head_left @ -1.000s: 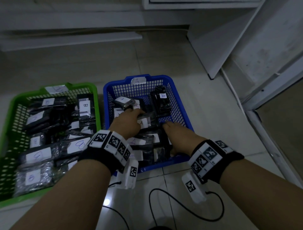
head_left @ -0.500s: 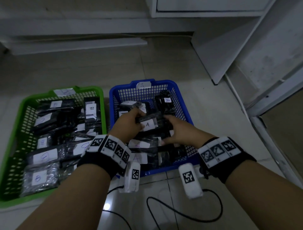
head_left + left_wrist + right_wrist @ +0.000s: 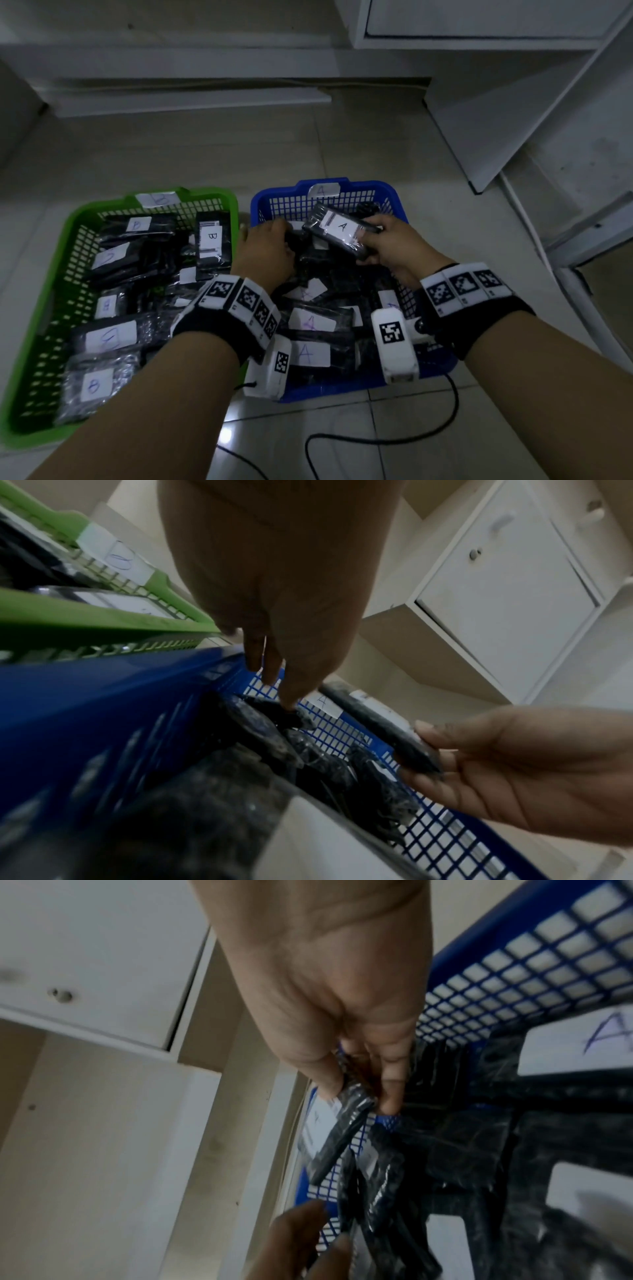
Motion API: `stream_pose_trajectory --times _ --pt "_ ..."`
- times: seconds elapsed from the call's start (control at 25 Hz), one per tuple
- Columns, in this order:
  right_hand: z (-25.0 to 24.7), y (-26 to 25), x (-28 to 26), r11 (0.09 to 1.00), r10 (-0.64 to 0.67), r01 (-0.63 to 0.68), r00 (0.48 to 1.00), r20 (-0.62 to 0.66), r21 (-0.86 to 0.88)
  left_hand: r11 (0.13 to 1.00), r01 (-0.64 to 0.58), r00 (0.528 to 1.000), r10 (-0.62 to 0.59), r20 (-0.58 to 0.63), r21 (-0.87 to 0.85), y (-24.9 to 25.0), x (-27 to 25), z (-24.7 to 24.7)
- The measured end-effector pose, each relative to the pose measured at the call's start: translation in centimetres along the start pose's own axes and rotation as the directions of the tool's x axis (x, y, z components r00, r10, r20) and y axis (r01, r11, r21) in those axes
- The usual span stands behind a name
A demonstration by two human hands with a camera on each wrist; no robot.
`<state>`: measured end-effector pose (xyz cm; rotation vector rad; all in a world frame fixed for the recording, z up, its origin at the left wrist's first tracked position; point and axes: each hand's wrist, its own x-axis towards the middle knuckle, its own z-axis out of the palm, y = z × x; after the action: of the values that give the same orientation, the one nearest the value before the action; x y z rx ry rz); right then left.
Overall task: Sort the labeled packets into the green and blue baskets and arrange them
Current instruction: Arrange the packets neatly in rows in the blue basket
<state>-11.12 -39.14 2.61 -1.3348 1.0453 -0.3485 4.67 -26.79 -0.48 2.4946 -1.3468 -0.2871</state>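
Two baskets are observed side by side on the tiled floor (image 3: 308,144): a green basket (image 3: 72,240) on the left and a blue basket (image 3: 394,200) on the right, their adjoining walls close together. Each far rim carries a white paper tag; the letter A is legible on the blue basket's tag, while the green basket's tag is blurred in the head view.

The green basket is filled with black packets with white labels; a B is read on the upright packet (image 3: 212,245) at its right wall. The blue basket is filled with packets labelled A.

One packet marked A (image 3: 337,233) is held raised above the far half of the blue basket, tilted, label upward. It is grasped at its right end by the right hand (image 3: 394,250), thumb on top and fingers curled beneath, as confirmed in both wrist views.

The left hand (image 3: 265,253) is lowered into the far left part of the blue basket, fingers directed down onto the packets there. In the left wrist view a fingertip is seen touching a dark packet (image 3: 291,715); whether anything is gripped cannot be told.

Both wrists are fitted with black bands carrying printed markers. A black cable (image 3: 394,442) lies on the floor in front of the blue basket. White cabinet panels (image 3: 479,20) stand beyond.
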Motion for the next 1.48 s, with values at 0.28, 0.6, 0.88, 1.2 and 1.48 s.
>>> stream_pose_trajectory --times 0.28,0.6,0.88,1.2,1.48 --pt "3.8 1.1 2.3 0.975 0.174 -0.160 0.981 0.081 -0.156 0.982 -0.045 0.979 0.008 0.204 0.182 0.2 0.6 0.7" --pt "3.4 0.5 3.4 0.997 0.021 -0.024 0.999 -0.044 -0.073 0.958 -0.095 0.967 0.024 0.254 0.272 -0.5 0.3 0.3" --pt "1.3 0.6 2.5 0.992 -0.087 0.069 0.980 -0.177 -0.103 0.931 -0.145 0.958 0.047 0.283 0.336 -0.2 -0.3 -0.4" --pt "0.4 -0.1 -0.8 0.964 -0.250 0.185 0.874 -0.416 -0.191 0.936 -0.151 0.913 0.009 0.408 0.317 0.4 -0.5 -0.2" --pt "0.6 -0.7 0.9 0.956 -0.286 0.264 0.937 -0.200 -0.130 0.948 -0.097 0.949 -0.003 0.314 0.302 0.6 -0.9 -0.2"
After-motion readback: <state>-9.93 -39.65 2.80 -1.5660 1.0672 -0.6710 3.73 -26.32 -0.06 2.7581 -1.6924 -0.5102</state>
